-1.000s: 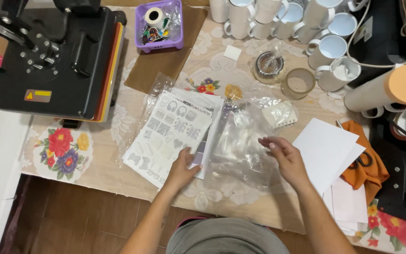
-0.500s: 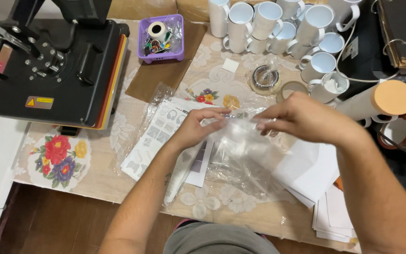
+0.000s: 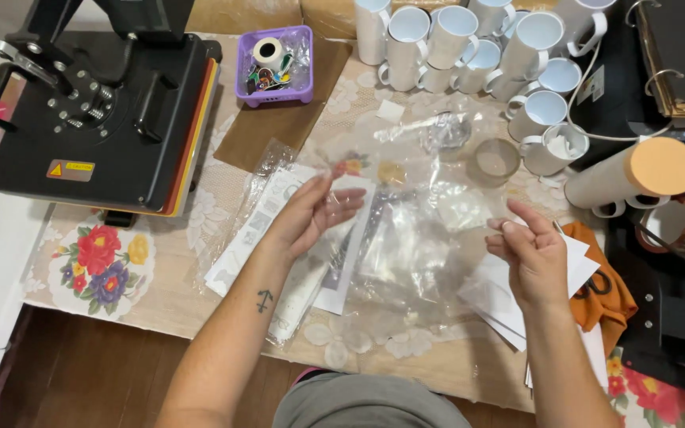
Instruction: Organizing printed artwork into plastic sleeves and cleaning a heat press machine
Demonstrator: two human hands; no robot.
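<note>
A crumpled clear plastic bag [image 3: 426,238] is spread over the table's middle, between my hands. My left hand [image 3: 315,210] pinches the bag's upper left edge with thumb and fingers, above printed sheets [image 3: 267,210] in a clear sleeve. My right hand [image 3: 529,257] is at the bag's right edge, thumb pressed to forefinger on the thin plastic. It hovers over a stack of white paper [image 3: 584,265]. The plastic blurs what lies beneath it.
A black heat press [image 3: 97,111] fills the far left. A purple basket [image 3: 275,63] of small items, several white mugs [image 3: 469,47], a tape roll [image 3: 497,158], a cardboard tube [image 3: 644,170] and an orange cloth [image 3: 604,297] ring the work area. Black equipment stands at the right edge.
My hands were close together lifting the bag near the mugs half a second ago. They have since drawn apart and back toward me, spreading the plastic.
</note>
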